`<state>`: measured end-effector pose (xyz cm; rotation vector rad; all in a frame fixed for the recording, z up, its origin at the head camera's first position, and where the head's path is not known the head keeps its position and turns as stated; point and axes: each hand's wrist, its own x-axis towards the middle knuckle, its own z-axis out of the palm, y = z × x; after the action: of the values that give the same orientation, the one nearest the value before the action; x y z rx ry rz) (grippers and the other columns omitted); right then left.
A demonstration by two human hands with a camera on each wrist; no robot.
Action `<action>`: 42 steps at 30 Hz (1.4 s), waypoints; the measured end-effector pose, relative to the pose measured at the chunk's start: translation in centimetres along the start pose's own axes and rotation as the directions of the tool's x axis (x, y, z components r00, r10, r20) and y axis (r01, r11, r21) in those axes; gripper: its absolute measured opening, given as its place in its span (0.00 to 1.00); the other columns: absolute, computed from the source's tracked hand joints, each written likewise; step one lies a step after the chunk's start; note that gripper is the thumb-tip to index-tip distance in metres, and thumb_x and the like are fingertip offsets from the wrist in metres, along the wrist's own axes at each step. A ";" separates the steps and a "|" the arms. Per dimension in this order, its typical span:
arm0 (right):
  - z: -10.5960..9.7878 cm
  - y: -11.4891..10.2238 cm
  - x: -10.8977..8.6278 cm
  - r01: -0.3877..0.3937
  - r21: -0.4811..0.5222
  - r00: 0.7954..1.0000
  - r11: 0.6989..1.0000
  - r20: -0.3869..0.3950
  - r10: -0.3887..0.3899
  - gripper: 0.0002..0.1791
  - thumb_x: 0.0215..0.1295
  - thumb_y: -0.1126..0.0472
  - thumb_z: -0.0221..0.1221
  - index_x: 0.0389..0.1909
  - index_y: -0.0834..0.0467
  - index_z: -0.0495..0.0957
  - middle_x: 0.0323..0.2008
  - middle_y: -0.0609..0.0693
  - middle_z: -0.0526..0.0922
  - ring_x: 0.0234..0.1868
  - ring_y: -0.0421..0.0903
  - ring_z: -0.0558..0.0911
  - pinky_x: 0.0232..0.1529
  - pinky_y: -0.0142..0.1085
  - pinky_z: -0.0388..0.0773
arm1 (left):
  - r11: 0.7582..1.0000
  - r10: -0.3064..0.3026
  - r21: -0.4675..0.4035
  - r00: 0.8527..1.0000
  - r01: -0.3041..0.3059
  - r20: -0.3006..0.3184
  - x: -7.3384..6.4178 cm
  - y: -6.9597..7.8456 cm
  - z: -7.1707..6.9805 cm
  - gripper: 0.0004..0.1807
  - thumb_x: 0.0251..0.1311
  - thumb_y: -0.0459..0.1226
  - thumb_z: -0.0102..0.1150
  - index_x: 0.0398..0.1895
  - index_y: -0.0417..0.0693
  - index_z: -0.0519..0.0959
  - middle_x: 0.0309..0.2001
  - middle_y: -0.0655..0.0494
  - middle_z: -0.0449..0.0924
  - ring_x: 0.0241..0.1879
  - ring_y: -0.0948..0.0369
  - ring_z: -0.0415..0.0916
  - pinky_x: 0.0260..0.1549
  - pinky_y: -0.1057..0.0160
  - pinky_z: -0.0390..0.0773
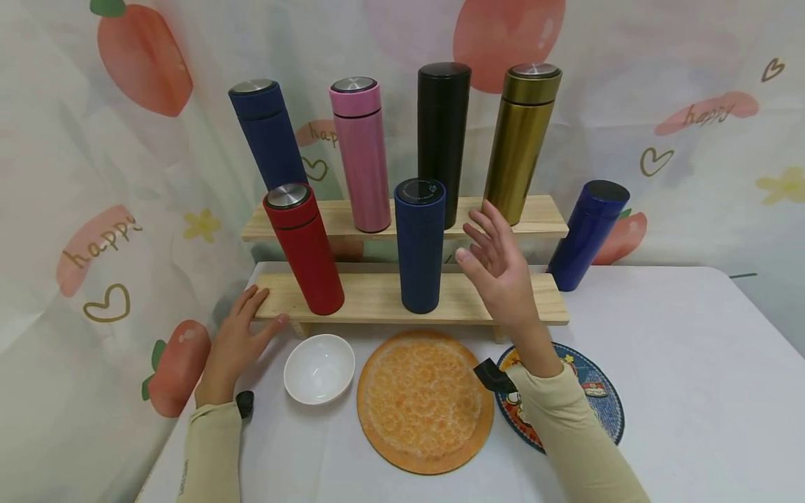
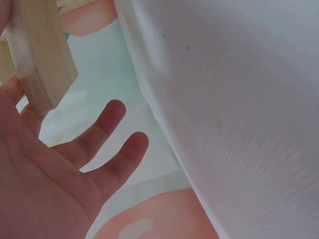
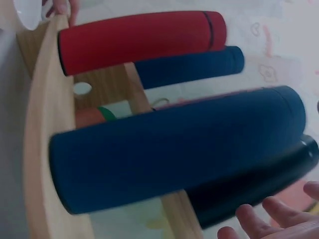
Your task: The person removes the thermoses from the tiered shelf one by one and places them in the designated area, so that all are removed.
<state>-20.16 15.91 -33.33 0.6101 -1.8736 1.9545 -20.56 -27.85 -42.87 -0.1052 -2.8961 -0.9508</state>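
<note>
Wooden stand point(image 1: 371, 297): pale, two shelves; lower holds red flask point(image 1: 308, 255) and blue flask point(image 1: 420, 251), upper holds dark-blue flask point(image 1: 267, 133), pink flask point(image 1: 363, 161), black flask point(image 1: 442, 140), gold flask point(image 1: 523, 140).
Counter point(image 1: 679, 391): white cloth; stand is toward its back, bowl point(image 1: 319, 370) and orange mat point(image 1: 425, 402) in front.
Backdrop point(image 1: 711, 168): pale, fruit prints.
Left hand point(image 1: 235, 342): fingers wide, touching stand's left end.
Right hand point(image 1: 505, 279): fingers apart, raised, right of blue flask.

Looks forward and down from the head over the table point(image 1: 685, 370), set well back. From the left wrist, peers tilted and close past the left grip point(image 2: 50, 184) at the lower shelf point(image 2: 45, 59). From the right wrist, faces leftward, rolled sideways, close to the front blue bottle point(image 3: 174, 149). Shares this and the red bottle point(image 3: 139, 40) with the head.
</note>
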 end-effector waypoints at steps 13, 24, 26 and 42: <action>2.3 2.9 0.0 -0.157 -0.061 0.974 0.986 0.154 0.164 0.47 0.74 0.60 0.63 0.87 0.53 0.50 0.82 0.55 0.60 0.79 0.54 0.64 0.78 0.56 0.62 | 1.000 0.003 -0.004 1.000 -0.003 0.006 -0.1 0.1 0.0 0.47 0.75 0.60 0.60 0.86 0.47 0.57 0.86 0.44 0.46 0.81 0.34 0.50 0.72 0.26 0.55; 2.9 3.9 0.1 -0.221 -0.112 0.961 0.969 0.145 0.236 0.49 0.70 0.60 0.68 0.86 0.56 0.53 0.77 0.60 0.66 0.76 0.58 0.69 0.76 0.58 0.65 | 1.000 -0.008 0.001 1.000 0.008 0.007 0.0 0.0 0.1 0.47 0.75 0.61 0.59 0.86 0.48 0.57 0.86 0.45 0.46 0.81 0.36 0.50 0.72 0.26 0.56; 3.0 4.1 0.1 -0.213 -0.115 0.964 0.970 0.137 0.228 0.47 0.69 0.61 0.69 0.85 0.56 0.56 0.76 0.59 0.68 0.74 0.58 0.71 0.74 0.59 0.67 | 1.000 -0.014 0.001 1.000 0.014 0.010 0.0 0.0 0.0 0.47 0.75 0.62 0.59 0.87 0.49 0.57 0.86 0.45 0.45 0.81 0.36 0.50 0.72 0.25 0.56; 2.6 3.7 0.0 -0.246 -0.136 0.969 0.960 -0.006 0.248 0.46 0.65 0.62 0.74 0.81 0.60 0.63 0.74 0.59 0.72 0.70 0.58 0.76 0.70 0.57 0.73 | 1.000 -0.017 -0.005 1.000 0.017 0.024 -0.1 0.2 -0.1 0.48 0.75 0.62 0.59 0.87 0.49 0.55 0.87 0.45 0.44 0.81 0.35 0.50 0.72 0.25 0.56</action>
<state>-22.02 13.07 -36.41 0.3620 -2.1578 1.9512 -20.44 -27.75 -42.69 -0.0936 -2.9213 -0.9668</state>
